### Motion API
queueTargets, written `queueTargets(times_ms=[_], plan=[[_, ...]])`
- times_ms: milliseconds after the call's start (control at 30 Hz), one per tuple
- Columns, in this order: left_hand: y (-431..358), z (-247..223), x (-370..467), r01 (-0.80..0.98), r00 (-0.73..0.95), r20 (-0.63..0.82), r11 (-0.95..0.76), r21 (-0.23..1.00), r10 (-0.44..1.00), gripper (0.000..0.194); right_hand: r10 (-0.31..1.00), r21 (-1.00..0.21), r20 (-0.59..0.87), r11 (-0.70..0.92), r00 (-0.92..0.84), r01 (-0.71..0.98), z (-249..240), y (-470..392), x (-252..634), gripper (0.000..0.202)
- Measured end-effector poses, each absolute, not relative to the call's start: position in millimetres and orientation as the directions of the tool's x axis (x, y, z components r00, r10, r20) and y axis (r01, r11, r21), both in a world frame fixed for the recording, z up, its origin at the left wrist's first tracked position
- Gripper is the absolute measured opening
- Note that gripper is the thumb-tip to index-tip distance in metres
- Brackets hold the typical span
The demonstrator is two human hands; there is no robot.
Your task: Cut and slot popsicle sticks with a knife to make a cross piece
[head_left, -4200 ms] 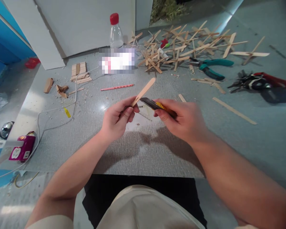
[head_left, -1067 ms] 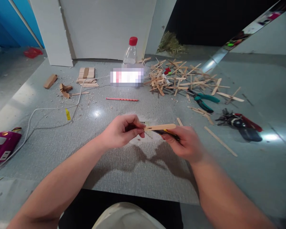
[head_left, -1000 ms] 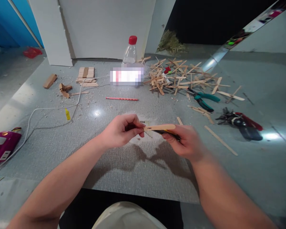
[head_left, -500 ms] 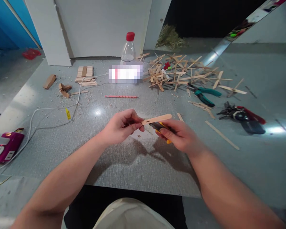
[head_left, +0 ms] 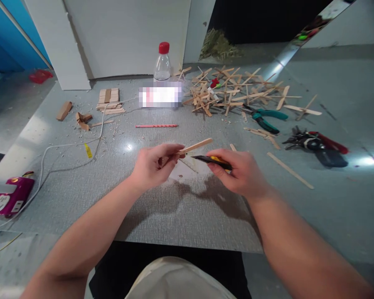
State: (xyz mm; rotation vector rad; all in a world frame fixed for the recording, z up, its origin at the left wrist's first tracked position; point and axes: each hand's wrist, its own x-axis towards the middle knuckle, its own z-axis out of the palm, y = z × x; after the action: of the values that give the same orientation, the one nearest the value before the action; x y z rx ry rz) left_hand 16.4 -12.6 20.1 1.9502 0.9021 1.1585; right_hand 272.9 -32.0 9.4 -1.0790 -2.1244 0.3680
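Note:
My left hand (head_left: 157, 164) pinches one end of a wooden craft stick (head_left: 199, 145), whose rounded free end points right and slightly up. My right hand (head_left: 237, 169) is closed around a black and yellow utility knife (head_left: 220, 162). The knife's dark blade points left, a little below the stick and apart from it. Beneath the hands a pale sheet (head_left: 182, 170) lies on the grey table (head_left: 162, 216), with a ruler-like strip on it, partly hidden by my left hand.
Crossed craft sticks (head_left: 227, 93) are heaped at the back, near green-handled pliers (head_left: 268, 118) and a red-handled tool (head_left: 327, 143). A pencil (head_left: 156, 126), a red-capped bottle (head_left: 163, 66) and a stick bundle (head_left: 108, 97) stand or lie further left. A white cable (head_left: 71, 145) runs to a purple power socket (head_left: 12, 195).
The knife has come away from the craft stick and now sits lower, with a gap between them. My left hand has turned the stick so that its edge shows more.

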Motion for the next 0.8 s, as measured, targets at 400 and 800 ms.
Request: queueTargets(times_ms=[400, 800], plan=[[22, 7, -4, 0.680, 0.342, 0.055, -0.287, 0.675, 0.938, 0.019, 0.869, -0.507, 0.365, 0.486, -0.333, 0.712, 6, -26, 271, 0.011], [22, 7, -2, 0.634, 0.389, 0.026, -0.288, 0.718, 0.921, 0.023, 0.888, -0.505, 0.380, 0.434, -0.259, 0.746, 5, -23, 273, 0.011]])
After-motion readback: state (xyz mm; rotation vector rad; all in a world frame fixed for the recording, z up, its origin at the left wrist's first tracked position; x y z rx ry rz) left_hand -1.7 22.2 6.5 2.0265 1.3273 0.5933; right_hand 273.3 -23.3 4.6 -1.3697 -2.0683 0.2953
